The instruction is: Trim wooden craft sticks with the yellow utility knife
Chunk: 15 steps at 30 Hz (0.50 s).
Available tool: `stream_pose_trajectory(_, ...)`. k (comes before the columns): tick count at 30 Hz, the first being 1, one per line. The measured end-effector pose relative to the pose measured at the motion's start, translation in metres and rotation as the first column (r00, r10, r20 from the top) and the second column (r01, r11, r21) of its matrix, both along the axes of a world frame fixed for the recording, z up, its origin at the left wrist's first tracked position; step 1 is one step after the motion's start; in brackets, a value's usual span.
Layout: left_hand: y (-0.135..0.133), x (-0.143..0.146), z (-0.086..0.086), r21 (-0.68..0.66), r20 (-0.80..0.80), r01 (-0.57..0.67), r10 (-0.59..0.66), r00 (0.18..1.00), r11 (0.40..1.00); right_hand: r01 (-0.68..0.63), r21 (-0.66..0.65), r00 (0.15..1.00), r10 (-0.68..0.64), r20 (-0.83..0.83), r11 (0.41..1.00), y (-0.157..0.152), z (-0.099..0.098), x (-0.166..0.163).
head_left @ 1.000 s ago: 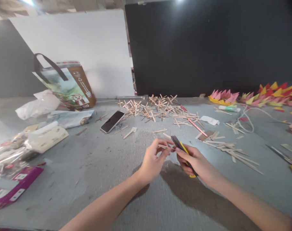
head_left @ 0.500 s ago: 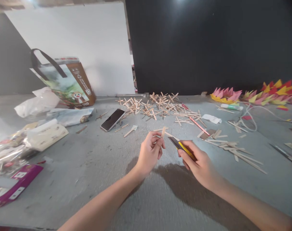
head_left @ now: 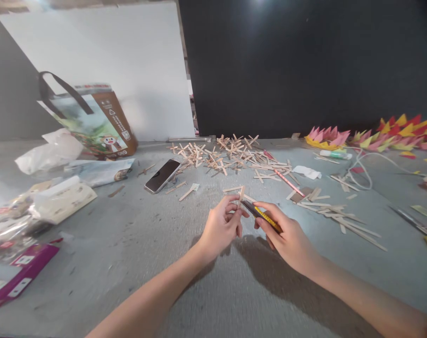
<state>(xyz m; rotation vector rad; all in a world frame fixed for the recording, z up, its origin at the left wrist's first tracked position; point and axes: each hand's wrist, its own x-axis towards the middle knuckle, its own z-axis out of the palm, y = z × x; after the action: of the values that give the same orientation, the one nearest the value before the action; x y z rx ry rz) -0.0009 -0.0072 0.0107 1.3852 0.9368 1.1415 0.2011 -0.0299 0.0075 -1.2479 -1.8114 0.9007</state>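
My left hand (head_left: pixel 223 224) is closed, pinching a short flat wooden stick (head_left: pixel 242 192) that points up from the fingertips. In my right hand (head_left: pixel 283 232) is a utility knife (head_left: pixel 267 219) with a black and yellow body, fingers wrapped round it. Its blade end reaches the stick close to my left fingertips; whether it touches the wood I cannot tell. Just behind the hands, loose wooden sticks (head_left: pixel 231 189) lie on the grey tabletop (head_left: pixel 135 267).
A pile of crossed wooden sticks (head_left: pixel 220 157) spreads at the back. A phone (head_left: pixel 162 176), shopping bag (head_left: pixel 109 124) and plastic packaging (head_left: pixel 63 202) lie leftward. Rightward are a pencil (head_left: pixel 289 183), more sticks (head_left: pixel 340 218), a glue stick (head_left: pixel 336 154), scissors (head_left: pixel 412 221) and paper crowns (head_left: pixel 328 138).
My right hand has moved slightly left, bringing the knife's blade end up to the stick. My left hand still pinches the stick. The view has shifted a little to the right.
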Motion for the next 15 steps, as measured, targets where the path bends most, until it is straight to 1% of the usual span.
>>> stream_pose_trajectory(3,-0.0009,0.0004,-0.0006,-0.030,0.035,0.025,-0.024,0.999,0.999,-0.033,0.032,0.999,0.032,0.023,0.999,-0.0001,0.0013,0.0014)
stream_pose_trajectory(6,-0.0011,-0.0001,-0.0007,-0.040,0.060,0.044,-0.042,0.997,0.998,-0.057,0.084,0.995,0.051,0.082,0.995,0.0004,0.0013,0.0028)
stream_pose_trajectory(10,-0.0012,-0.0014,-0.0014,-0.042,0.057,0.047,-0.044,0.997,0.998,-0.081,0.157,0.988,0.058,0.145,0.984,0.0016,0.0011,0.0037)
stream_pose_trajectory(15,-0.0010,-0.0023,-0.0035,-0.032,0.031,0.041,-0.040,0.999,0.999,-0.099,0.285,0.980,0.044,0.193,0.954,0.0035,0.0008,0.0052)
